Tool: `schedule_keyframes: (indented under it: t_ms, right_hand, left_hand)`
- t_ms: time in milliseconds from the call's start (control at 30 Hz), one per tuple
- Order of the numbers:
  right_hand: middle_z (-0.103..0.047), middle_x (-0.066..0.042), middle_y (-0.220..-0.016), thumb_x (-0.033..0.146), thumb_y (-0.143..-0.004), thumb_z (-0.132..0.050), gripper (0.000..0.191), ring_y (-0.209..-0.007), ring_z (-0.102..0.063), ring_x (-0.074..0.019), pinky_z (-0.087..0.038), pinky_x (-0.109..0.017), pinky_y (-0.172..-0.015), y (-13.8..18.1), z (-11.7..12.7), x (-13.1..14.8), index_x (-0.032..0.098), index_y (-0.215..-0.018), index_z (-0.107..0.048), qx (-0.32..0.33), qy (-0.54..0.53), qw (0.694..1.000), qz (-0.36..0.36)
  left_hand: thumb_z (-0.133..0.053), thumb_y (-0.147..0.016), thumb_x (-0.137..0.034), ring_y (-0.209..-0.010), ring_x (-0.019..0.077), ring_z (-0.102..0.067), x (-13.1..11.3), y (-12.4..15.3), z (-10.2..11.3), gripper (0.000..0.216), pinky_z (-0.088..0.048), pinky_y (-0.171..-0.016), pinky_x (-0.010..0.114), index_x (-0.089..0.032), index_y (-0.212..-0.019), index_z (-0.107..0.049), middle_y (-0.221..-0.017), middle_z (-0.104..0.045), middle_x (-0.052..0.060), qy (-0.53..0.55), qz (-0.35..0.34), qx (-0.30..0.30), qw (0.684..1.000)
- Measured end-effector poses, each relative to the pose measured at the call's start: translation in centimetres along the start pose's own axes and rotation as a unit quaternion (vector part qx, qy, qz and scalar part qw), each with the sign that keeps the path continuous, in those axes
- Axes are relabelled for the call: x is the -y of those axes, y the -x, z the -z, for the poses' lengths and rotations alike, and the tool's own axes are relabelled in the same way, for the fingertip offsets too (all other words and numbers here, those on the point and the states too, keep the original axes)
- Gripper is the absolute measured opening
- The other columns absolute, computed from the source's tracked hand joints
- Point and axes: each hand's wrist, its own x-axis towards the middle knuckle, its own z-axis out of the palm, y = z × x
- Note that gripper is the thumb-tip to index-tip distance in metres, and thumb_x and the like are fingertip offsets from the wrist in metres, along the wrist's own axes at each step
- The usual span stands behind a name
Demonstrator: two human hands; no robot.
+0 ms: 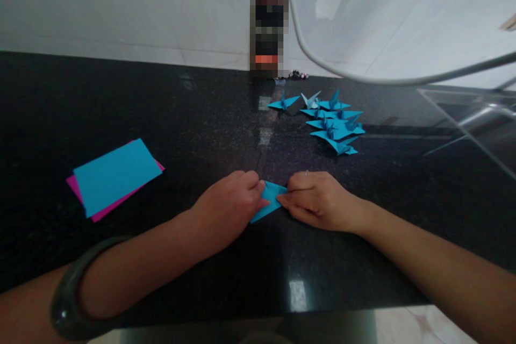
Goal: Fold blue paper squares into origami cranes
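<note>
Between my two hands a small folded piece of blue origami paper (pixel 269 205) lies on the dark counter. My left hand (pixel 237 199) is closed on its left side, with the thumb on top of the paper. On the right side my right hand (pixel 312 199) pinches the paper's edge between thumb and curled fingers. Both hands cover parts of the folds. Beyond my right hand stand several folded blue paper cranes (pixel 330 126) in a cluster, with one pale crane (pixel 310 100) among them. Another blue crane (pixel 284 102) sits slightly apart on their left.
Left of my hands, a blue sheet stack (pixel 119 174) lies over magenta paper (pixel 95 219). A blurred-out upright object (pixel 269 32) and a beaded string (pixel 297 74) are by the wall. A white cable (pixel 342 74) loops overhead; a clear panel (pixel 479 123) stands at right.
</note>
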Motion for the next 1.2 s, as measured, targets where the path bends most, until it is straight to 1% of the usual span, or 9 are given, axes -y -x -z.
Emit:
schedule_keyframes:
  t_ms: [200, 433, 600, 767, 967, 1100, 1133, 1200]
  right_hand:
    - [-0.052, -0.002, -0.062, 0.020, -0.089, -0.042, 0.027, -0.061, -0.046, -0.0123, -0.034, -0.026, -0.058, -0.1, 0.1, -0.1, 0.015, -0.073, -0.064, -0.001, 0.016, 1.000, 0.022]
    - [-0.055, -0.002, -0.066, 0.020, -0.090, -0.040, 0.029, -0.063, -0.048, -0.0125, -0.035, -0.028, -0.062, 0.0, 0.6, 0.2, 0.015, -0.076, -0.066, 0.045, 0.012, 0.999, 0.020]
    - [-0.055, -0.004, -0.066, 0.021, -0.089, -0.040, 0.030, -0.062, -0.048, -0.0128, -0.036, -0.029, -0.062, 0.0, 1.2, 0.6, 0.013, -0.080, -0.067, 0.065, 0.019, 0.998, 0.017]
    - [-0.057, -0.004, -0.068, 0.020, -0.088, -0.040, 0.030, -0.063, -0.048, -0.0130, -0.037, -0.028, -0.063, -0.1, 1.6, 0.7, 0.013, -0.081, -0.068, 0.085, 0.028, 0.996, 0.025]
    - [-0.057, -0.004, -0.067, 0.020, -0.089, -0.039, 0.033, -0.062, -0.048, -0.0131, -0.038, -0.028, -0.063, -0.2, 1.6, 0.7, 0.013, -0.076, -0.069, 0.090, 0.042, 0.995, 0.029]
    - [-0.057, -0.004, -0.066, 0.020, -0.090, -0.037, 0.036, -0.061, -0.048, -0.0129, -0.038, -0.028, -0.063, -0.2, 1.6, 0.8, 0.013, -0.075, -0.069, 0.087, 0.049, 0.995, 0.027]
    - [-0.057, -0.004, -0.066, 0.020, -0.090, -0.037, 0.036, -0.061, -0.048, -0.0129, -0.038, -0.028, -0.063, -0.3, 1.6, 0.8, 0.013, -0.076, -0.069, 0.087, 0.049, 0.995, 0.029]
    - [-0.057, -0.004, -0.067, 0.020, -0.090, -0.037, 0.035, -0.061, -0.048, -0.0128, -0.038, -0.028, -0.064, -0.3, 1.7, 0.8, 0.013, -0.078, -0.069, 0.089, 0.050, 0.994, 0.031]
  left_hand:
    - [-0.036, -0.091, -0.027, -0.075, 0.0183, -0.051, 0.0, -0.2, 0.2, 0.032, -0.043, -0.071, 0.031, -0.012, -0.097, -0.063, -0.080, -0.054, 0.005, -0.029, -0.023, 0.014, 0.999]
    - [-0.034, -0.092, -0.028, -0.075, 0.0179, -0.051, 0.0, -0.2, 0.4, 0.034, -0.042, -0.070, 0.030, -0.012, -0.095, -0.064, -0.080, -0.055, 0.005, -0.013, -0.011, 0.019, 1.000]
    - [-0.034, -0.092, -0.028, -0.074, 0.0178, -0.050, 0.1, -0.2, 0.3, 0.033, -0.042, -0.069, 0.031, -0.013, -0.095, -0.064, -0.079, -0.055, 0.005, -0.022, -0.030, 0.010, 0.999]
    - [-0.036, -0.092, -0.029, -0.073, 0.0179, -0.051, 0.1, -0.2, 0.3, 0.033, -0.043, -0.069, 0.030, -0.010, -0.099, -0.063, -0.079, -0.054, 0.005, -0.020, -0.014, 0.018, 1.000]
    - [-0.036, -0.092, -0.030, -0.076, 0.0179, -0.052, 0.1, -0.2, 0.4, 0.033, -0.043, -0.072, 0.030, -0.011, -0.099, -0.063, -0.080, -0.055, 0.005, -0.007, -0.011, 0.009, 1.000]
    - [-0.037, -0.092, -0.029, -0.076, 0.0181, -0.053, 0.0, -0.1, 0.6, 0.032, -0.044, -0.071, 0.030, -0.012, -0.095, -0.064, -0.080, -0.057, 0.006, -0.026, -0.023, 0.007, 0.999]
    - [-0.037, -0.091, -0.027, -0.076, 0.0180, -0.054, 0.0, -0.1, 0.6, 0.031, -0.044, -0.071, 0.030, -0.011, -0.096, -0.064, -0.080, -0.058, 0.006, -0.034, -0.029, 0.001, 0.999]
    - [-0.038, -0.091, -0.023, -0.076, 0.0177, -0.054, -0.1, 0.1, 0.5, 0.030, -0.045, -0.070, 0.029, -0.011, -0.107, -0.060, -0.082, -0.058, 0.006, -0.053, -0.039, -0.011, 0.998]
